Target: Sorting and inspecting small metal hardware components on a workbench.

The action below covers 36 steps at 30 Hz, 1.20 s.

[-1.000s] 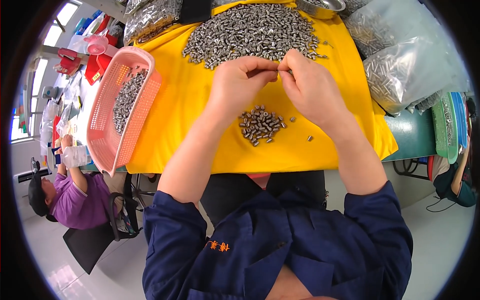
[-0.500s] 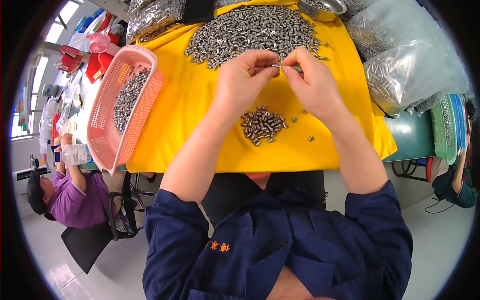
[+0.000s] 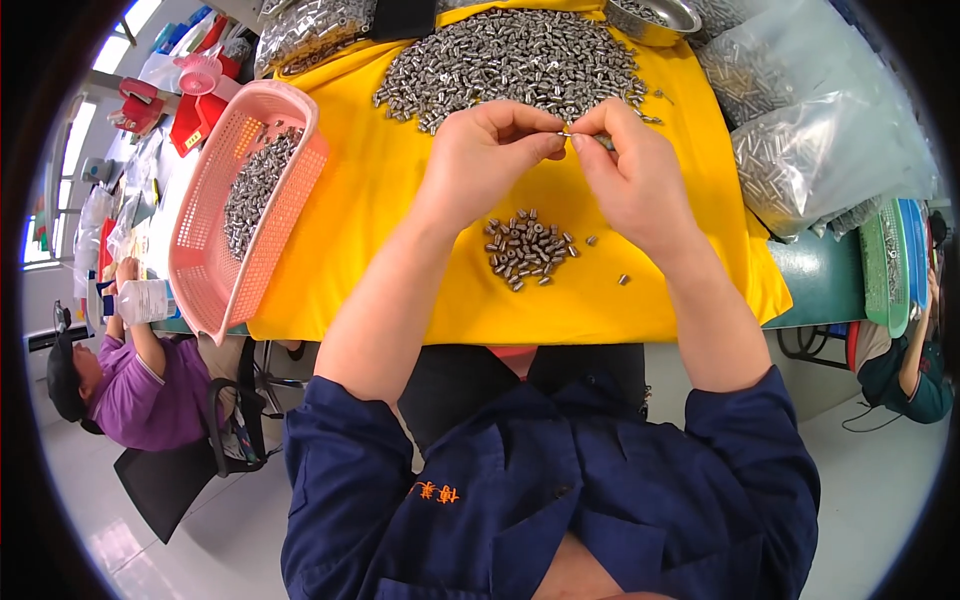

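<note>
Above the yellow cloth [image 3: 370,215], my left hand [image 3: 478,165] and my right hand [image 3: 635,180] meet fingertip to fingertip. Thumb and fingers of each are pinched around a tiny shiny metal part [image 3: 565,134], mostly covered by the fingertips. Something small and greenish shows in the curl of my right fingers; its kind is unclear. Just beyond the hands spreads a large heap of short metal cylinders [image 3: 510,60]. Nearer me, between my forearms, sits a smaller pile of similar cylinders [image 3: 528,248], some showing a hole in the end. A loose cylinder [image 3: 624,280] lies to its right.
At left stands a pink perforated basket [image 3: 190,255] partly filled with metal parts. Clear bags of metal pieces [image 3: 785,160] bulge at the right, and a metal bowl [image 3: 655,30] stands at the back. Co-workers sit at both sides, one in a purple shirt [image 3: 150,395].
Both hands have stayed pinched together, with the fingertips shifted slightly right. A loose cylinder near my right wrist no longer shows. The whole view has shifted a little.
</note>
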Tool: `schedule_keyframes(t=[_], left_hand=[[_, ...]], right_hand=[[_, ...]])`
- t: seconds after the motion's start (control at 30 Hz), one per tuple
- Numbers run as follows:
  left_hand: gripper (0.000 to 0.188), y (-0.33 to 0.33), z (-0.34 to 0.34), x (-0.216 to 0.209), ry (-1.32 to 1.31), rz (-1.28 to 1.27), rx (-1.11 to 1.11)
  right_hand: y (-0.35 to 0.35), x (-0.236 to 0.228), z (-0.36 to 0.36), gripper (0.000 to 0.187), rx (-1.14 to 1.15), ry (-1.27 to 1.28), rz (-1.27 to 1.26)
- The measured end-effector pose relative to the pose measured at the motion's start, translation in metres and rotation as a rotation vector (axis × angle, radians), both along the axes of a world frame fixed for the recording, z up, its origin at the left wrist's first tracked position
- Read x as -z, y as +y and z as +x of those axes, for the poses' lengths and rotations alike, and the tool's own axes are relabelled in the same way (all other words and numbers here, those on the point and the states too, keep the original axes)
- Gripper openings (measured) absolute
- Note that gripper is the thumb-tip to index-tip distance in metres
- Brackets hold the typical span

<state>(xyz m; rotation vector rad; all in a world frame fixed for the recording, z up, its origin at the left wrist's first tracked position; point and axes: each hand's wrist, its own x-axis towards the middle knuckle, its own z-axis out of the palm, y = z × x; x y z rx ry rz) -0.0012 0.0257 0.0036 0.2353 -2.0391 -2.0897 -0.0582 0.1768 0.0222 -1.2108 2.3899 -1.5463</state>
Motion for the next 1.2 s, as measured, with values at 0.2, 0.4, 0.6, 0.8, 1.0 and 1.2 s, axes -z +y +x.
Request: schedule_keyframes(t=[0.2,0.4,0.6,0.8,1.0,1.2], left_hand=[[0.011,-0.012,0.001,0.001,0.01,-0.164,-0.113],[0.013,-0.001,0.004,-0.006,0.037,0.08,0.047],[0.013,-0.003,0.005,-0.004,0.026,0.036,0.065],[0.013,0.002,0.004,-0.001,0.046,-0.015,0.011],[0.012,0.006,0.004,0.001,0.081,-0.067,-0.022],[0.011,0.008,0.003,0.001,0.112,-0.039,-0.034]], right_hand=[[0.005,-0.009,-0.003,0.006,0.065,-0.079,0.001],[0.002,-0.002,-0.002,0.007,-0.029,-0.139,-0.086],[0.002,-0.003,0.0,0.006,-0.038,-0.084,-0.032],[0.0,-0.002,0.002,0.006,-0.025,0.033,0.004],[-0.002,0.0,0.003,0.007,-0.005,0.046,0.005],[-0.001,0.002,-0.001,0.008,0.001,0.011,-0.032]])
